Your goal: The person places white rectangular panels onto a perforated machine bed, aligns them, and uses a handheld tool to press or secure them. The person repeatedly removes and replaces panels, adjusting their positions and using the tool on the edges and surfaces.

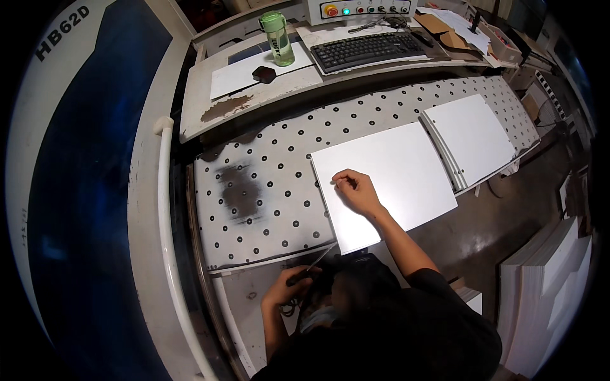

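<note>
White panel (406, 168): a flat, smooth, four-sided board with crisp edges, brightly lit and glossy near its close left corner; no lettering shows on its face.
Where it lies: on the pale dotted table (276, 185), at the near edge, just left of a stack of white boards (475, 138).
Right hand (357, 192): over the panel's left part, fingers curled in; I cannot tell whether anything is pinched between them.
Left hand (284, 289): closed around the dark handle of a thin-shafted tool (300, 277), its shaft angled up toward the panel's near left corner.
Table surface: rows of black round spots, plus a dark worn smear (243, 194) on the left.
Cabinet lettering: large dark letters and digits on the white part of the blue-and-white cabinet (82, 184), with smaller marks lower down.
Bottle lettering: dark print down the clear green bottle (277, 39).
Keyboard (365, 52): black; its key legends are too small to read.
</note>
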Available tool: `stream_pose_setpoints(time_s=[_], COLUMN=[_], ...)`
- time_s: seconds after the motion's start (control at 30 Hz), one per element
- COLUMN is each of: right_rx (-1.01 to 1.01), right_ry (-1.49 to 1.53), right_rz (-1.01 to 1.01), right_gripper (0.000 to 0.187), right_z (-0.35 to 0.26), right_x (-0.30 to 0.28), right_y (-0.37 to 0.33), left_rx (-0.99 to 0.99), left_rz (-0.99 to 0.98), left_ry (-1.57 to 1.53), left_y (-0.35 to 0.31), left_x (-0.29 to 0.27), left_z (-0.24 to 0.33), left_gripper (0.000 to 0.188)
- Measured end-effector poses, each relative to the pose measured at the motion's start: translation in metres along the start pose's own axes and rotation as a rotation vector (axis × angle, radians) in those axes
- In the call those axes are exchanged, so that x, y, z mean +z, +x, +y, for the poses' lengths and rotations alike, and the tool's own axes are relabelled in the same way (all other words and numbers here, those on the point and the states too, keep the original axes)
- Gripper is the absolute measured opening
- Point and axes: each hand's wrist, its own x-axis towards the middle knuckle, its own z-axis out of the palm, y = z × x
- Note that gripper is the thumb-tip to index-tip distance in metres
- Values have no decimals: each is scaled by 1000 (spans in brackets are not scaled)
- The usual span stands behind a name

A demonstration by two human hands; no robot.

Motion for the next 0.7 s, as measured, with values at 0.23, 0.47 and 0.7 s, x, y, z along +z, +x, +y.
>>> stream_pose_setpoints(time_s=[0.23, 0.47, 0.7], right_rx=[3, -42, -88], right_ry=[-87, -205, -274], right_rz=[31, 88, 75], right_gripper=[23, 39, 44], right_z=[2, 2, 12], right_x=[0, 6, 6], right_y=[4, 4, 3], left_rx=[265, 19, 69], left_rz=[-305, -202, 251], left_ry=[226, 53, -54], left_y=[20, 12, 3], left_x=[0, -18, -38], left_z=[29, 18, -3], left_gripper=[41, 42, 32])
